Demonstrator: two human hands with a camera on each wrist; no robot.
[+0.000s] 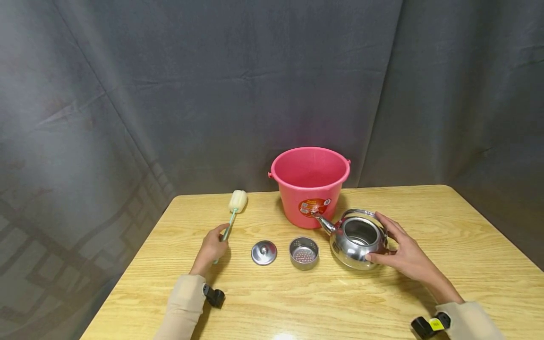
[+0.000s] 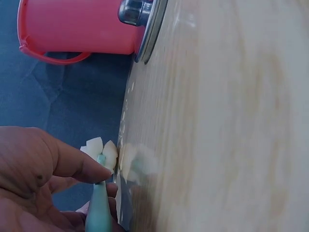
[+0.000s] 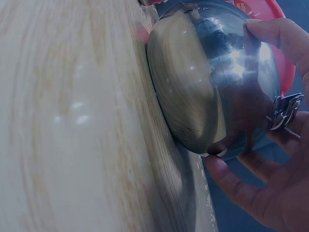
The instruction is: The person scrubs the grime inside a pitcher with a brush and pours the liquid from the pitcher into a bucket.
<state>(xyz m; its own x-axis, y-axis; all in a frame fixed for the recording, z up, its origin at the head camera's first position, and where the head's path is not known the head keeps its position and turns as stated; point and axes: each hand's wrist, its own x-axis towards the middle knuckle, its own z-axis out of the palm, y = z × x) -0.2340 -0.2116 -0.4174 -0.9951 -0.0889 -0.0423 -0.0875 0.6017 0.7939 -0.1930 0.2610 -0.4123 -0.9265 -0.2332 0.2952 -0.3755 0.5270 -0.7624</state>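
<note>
My left hand (image 1: 212,248) pinches the pale green handle (image 2: 99,208) of a sponge bottle brush between thumb and fingers. The brush's cream sponge head (image 1: 238,201) points away toward the table's far edge. On the other side, my right hand (image 1: 403,252) spans the round body of a shiny steel kettle (image 1: 357,250), thumb on the near side and fingers behind. The kettle is lidless, its handle raised and its spout pointing left toward the bucket. Between the hands lie a round steel lid (image 1: 264,252), knob up, and a perforated steel strainer cup (image 1: 303,253).
A pink bucket (image 1: 312,184) with a red label stands at the back of the wooden table (image 1: 263,302), just behind the kettle's spout. Grey curtain (image 1: 238,94) hangs behind the table and along both sides.
</note>
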